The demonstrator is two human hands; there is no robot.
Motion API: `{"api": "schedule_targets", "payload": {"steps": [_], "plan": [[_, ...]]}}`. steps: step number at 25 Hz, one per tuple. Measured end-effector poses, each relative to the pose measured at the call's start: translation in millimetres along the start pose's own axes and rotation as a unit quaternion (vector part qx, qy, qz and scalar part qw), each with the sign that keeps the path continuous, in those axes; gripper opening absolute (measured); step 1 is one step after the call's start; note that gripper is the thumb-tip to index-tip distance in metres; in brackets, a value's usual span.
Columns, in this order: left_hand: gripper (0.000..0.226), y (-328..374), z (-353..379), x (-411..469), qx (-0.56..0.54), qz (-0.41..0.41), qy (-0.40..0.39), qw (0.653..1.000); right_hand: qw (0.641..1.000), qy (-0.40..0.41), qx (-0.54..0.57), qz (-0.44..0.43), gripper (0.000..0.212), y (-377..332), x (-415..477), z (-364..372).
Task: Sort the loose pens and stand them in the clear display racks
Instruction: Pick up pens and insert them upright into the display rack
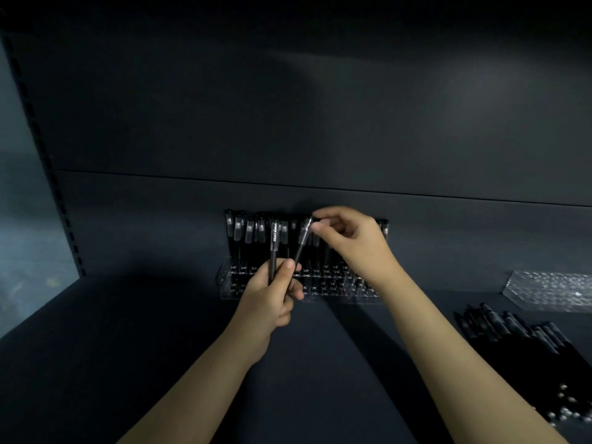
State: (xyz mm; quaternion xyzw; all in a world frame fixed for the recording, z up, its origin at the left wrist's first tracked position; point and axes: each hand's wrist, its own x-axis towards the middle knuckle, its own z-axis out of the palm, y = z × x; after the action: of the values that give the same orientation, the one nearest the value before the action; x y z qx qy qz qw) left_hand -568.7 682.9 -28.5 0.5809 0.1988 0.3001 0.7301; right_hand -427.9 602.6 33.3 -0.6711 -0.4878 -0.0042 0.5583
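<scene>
the left hand (272, 296) is curled around the lower ends of two pens, just in front of the clear acrylic display rack (230, 283). one is a black pen with white lettering (274, 245), held upright. the other is a second black pen (302, 241), tilted to the right, with its translucent cap uppermost.

the right hand (352, 241) reaches in from the right above the rack. its thumb and forefinger pinch the capped top of the tilted pen, so both hands hold that pen at once, one at each end.

the rack sits at the back of the dark matte shelf (128, 347), against the rear panel. a row of black pens with translucent caps (238, 232) stands in its rear holes, behind the hands.

well to the right, a second clear rack (551, 290) lies on the shelf. a heap of loose black pens (512, 334) lies nearer the person, just in front of it and apart from both hands.
</scene>
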Motion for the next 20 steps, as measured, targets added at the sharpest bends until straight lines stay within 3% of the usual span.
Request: {"api": "schedule_targets", "payload": {"steps": [4, 7, 9, 11, 17, 20], "plan": [[0.026, 1, 6, -3, -0.016, -0.018, -0.025, 0.999, 0.988, -0.028, 0.146, 0.047, 0.018, -6, -2, 6], [0.030, 1, 4, -3, 0.006, -0.032, -0.010, 0.999, 0.977, 0.088, 0.190, 0.033, 0.016, -9, 5, -4], [0.035, 0, 2, -1, 0.017, -0.037, 0.005, 0.999, 0.976, 0.178, 0.128, 0.010, 0.014, -6, 11, -20], [0.037, -1, 1, 0, 0.016, -0.039, 0.014, 0.999, 0.976, 0.213, 0.052, -0.009, 0.014, -3, 12, -31], [0.027, 1, -1, -1, 0.019, 0.058, 0.053, 0.997, 0.979, 0.188, -0.061, -0.042, 0.015, 6, 6, -18], [0.029, 3, 0, -2, 0.001, 0.060, 0.053, 0.997, 0.976, 0.173, -0.114, -0.063, 0.015, 12, 6, -15]]}}
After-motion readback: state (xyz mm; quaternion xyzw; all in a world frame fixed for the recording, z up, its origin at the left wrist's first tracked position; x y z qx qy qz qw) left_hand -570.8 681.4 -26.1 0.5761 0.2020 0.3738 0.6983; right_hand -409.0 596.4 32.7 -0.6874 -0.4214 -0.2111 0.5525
